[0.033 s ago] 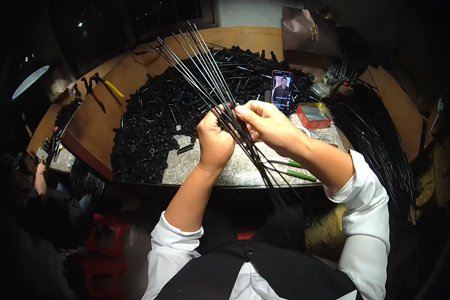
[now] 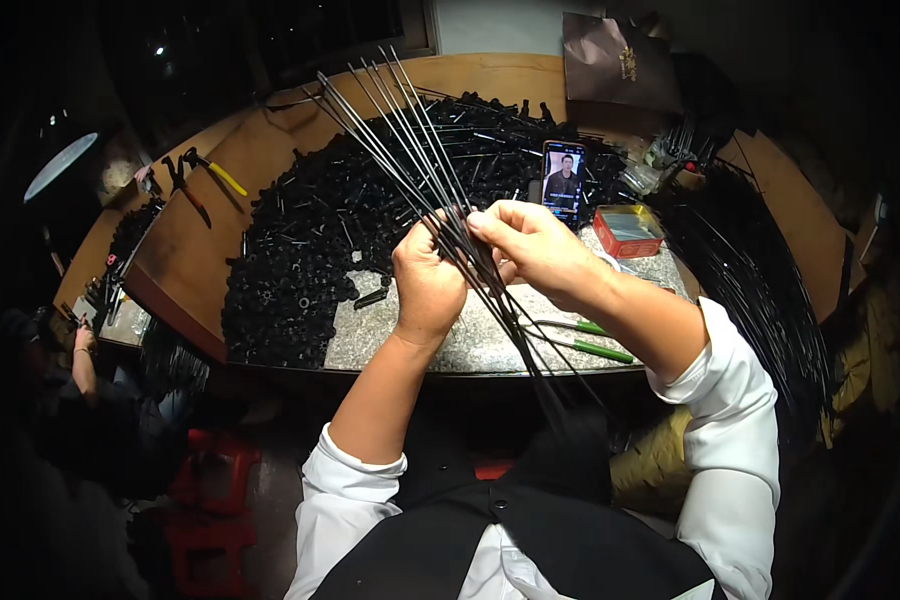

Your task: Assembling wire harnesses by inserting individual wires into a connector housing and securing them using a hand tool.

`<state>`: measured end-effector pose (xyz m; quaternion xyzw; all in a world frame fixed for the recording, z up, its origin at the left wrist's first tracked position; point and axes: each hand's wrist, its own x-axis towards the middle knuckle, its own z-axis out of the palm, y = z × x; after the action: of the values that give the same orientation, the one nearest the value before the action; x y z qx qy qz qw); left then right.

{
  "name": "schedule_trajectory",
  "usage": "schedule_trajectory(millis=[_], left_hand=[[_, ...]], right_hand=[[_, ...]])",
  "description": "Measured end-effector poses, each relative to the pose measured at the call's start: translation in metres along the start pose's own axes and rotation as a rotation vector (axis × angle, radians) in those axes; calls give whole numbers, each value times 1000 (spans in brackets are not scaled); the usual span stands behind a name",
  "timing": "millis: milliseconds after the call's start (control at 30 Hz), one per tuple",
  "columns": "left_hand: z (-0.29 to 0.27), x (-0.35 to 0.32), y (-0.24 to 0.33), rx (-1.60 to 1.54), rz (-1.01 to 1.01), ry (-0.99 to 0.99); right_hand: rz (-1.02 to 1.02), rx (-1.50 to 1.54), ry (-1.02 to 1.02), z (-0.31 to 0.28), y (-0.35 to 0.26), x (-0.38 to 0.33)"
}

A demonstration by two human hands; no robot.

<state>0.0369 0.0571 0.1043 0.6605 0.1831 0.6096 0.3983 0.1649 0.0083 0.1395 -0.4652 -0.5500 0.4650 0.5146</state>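
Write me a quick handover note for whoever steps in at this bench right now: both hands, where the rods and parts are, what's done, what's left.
Left hand: closed around a bundle of thin metal rods, which fan upward over the bench.
Right hand: pinching the same bundle just beside the left hand.
Pile of small black parts: heaped on the stone-topped table.
Green-handled tools lie near the table edge; a phone stands behind; pliers at far left.
Done: rods gathered in hand. Left: cannot tell how many black parts are fitted.

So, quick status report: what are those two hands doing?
Left hand shut on bundle of thin rods. Right hand pinching the same bundle. Pile of black parts beneath, nothing blocking.
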Motion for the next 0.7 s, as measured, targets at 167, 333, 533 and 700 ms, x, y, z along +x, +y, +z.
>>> schedule_trajectory(millis=[167,333,533,700], left_hand=[[-2,1,-2,-194,-140,-74],[-3,2,-1,-162,-106,-44],[-10,8,-19,303,164,117],[-8,10,-15,59,33,75]], right_hand=[[-19,-81,38,-6,-6,-5],[-16,-59,31,-2,-8,-2],[-92,-45,4,-2,-3,1],[-44,-18,50,-1,-8,0]])
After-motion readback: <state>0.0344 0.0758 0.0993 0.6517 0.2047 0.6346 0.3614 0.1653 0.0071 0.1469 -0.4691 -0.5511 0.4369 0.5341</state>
